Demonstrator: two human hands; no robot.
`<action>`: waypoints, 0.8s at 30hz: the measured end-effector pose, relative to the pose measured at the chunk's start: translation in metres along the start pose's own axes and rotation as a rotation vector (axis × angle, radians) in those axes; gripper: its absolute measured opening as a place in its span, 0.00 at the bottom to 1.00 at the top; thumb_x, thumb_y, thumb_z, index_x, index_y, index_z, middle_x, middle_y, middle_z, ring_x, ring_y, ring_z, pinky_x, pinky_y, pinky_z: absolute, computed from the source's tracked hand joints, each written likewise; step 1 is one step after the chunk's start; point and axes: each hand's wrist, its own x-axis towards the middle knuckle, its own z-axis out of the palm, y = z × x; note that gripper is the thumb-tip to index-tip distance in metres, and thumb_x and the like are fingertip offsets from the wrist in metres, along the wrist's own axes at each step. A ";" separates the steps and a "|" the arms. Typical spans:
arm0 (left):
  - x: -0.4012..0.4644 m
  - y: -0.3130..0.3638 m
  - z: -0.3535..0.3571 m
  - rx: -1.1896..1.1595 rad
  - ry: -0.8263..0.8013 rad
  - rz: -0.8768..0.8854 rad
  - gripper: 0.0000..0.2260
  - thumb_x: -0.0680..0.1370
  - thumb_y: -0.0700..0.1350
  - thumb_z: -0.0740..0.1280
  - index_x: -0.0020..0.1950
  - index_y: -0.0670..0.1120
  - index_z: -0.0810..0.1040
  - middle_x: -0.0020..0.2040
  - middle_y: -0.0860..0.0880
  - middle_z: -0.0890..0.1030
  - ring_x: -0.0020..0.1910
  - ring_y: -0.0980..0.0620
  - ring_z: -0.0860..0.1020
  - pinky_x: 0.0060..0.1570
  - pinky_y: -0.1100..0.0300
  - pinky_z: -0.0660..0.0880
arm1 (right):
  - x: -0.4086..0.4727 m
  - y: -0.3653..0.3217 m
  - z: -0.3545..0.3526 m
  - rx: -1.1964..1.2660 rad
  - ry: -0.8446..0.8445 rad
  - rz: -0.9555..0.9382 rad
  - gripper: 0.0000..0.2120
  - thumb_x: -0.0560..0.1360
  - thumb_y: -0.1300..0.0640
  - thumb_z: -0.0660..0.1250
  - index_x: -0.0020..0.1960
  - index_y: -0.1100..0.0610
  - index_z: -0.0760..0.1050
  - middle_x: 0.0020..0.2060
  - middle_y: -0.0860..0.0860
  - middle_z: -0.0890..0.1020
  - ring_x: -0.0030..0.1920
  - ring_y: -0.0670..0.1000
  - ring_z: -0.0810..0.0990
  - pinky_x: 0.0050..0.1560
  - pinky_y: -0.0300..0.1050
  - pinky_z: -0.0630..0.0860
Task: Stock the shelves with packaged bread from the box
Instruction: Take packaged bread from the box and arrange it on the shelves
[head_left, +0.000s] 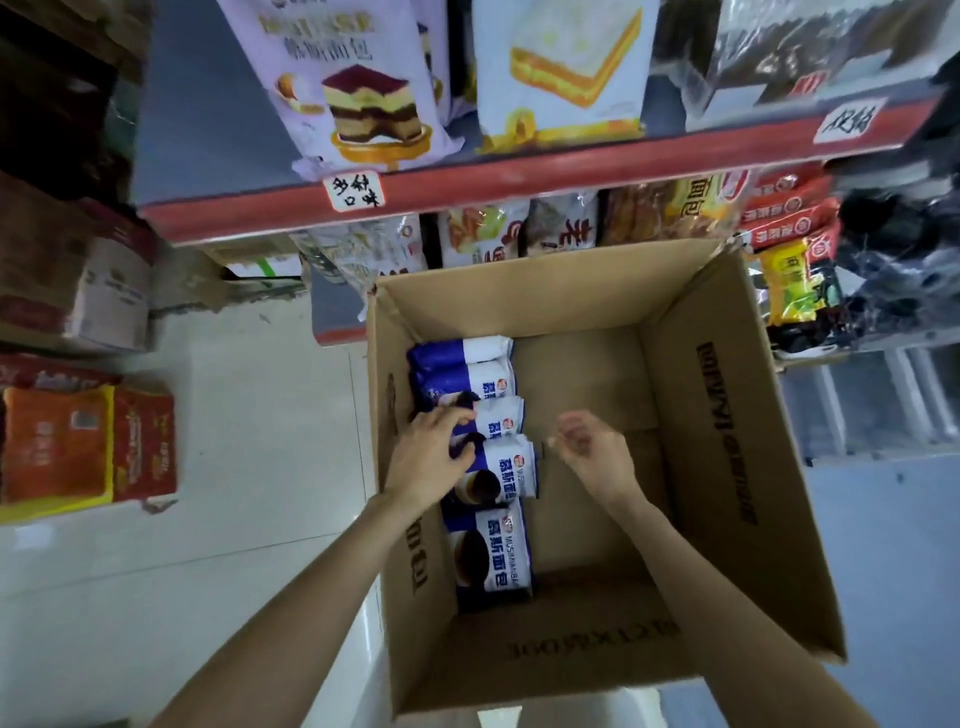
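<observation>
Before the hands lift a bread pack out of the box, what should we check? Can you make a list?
1. Packs left in the cardboard box: ok, a row of blue-and-white bread packs lies along its left wall.
2. Left hand on a pack: ok, fingers curl over one mid-row.
3. Right hand free: ok, it hovers and holds nothing.
4. Grip firm enough to lift: cannot tell.
5. Room on the upper shelf: ok, bare space at its left end.
</observation>
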 end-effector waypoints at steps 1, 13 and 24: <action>0.008 -0.005 0.013 0.031 -0.035 -0.040 0.17 0.76 0.48 0.66 0.65 0.51 0.72 0.62 0.50 0.75 0.61 0.49 0.71 0.59 0.53 0.71 | 0.006 0.012 0.008 -0.010 -0.039 0.036 0.17 0.73 0.53 0.70 0.60 0.56 0.75 0.51 0.52 0.82 0.49 0.48 0.80 0.53 0.42 0.77; 0.036 -0.061 0.123 0.346 -0.235 -0.080 0.31 0.73 0.54 0.70 0.73 0.50 0.62 0.71 0.47 0.66 0.68 0.45 0.65 0.64 0.51 0.66 | -0.007 0.118 0.127 0.082 -0.318 0.338 0.20 0.74 0.52 0.68 0.64 0.56 0.69 0.55 0.51 0.80 0.49 0.48 0.79 0.44 0.35 0.71; 0.047 -0.066 0.140 0.491 -0.186 -0.011 0.30 0.74 0.52 0.70 0.72 0.49 0.62 0.68 0.43 0.68 0.66 0.44 0.65 0.63 0.51 0.64 | 0.006 0.133 0.166 0.279 -0.424 0.572 0.35 0.65 0.60 0.77 0.66 0.56 0.63 0.60 0.51 0.74 0.58 0.52 0.75 0.54 0.49 0.77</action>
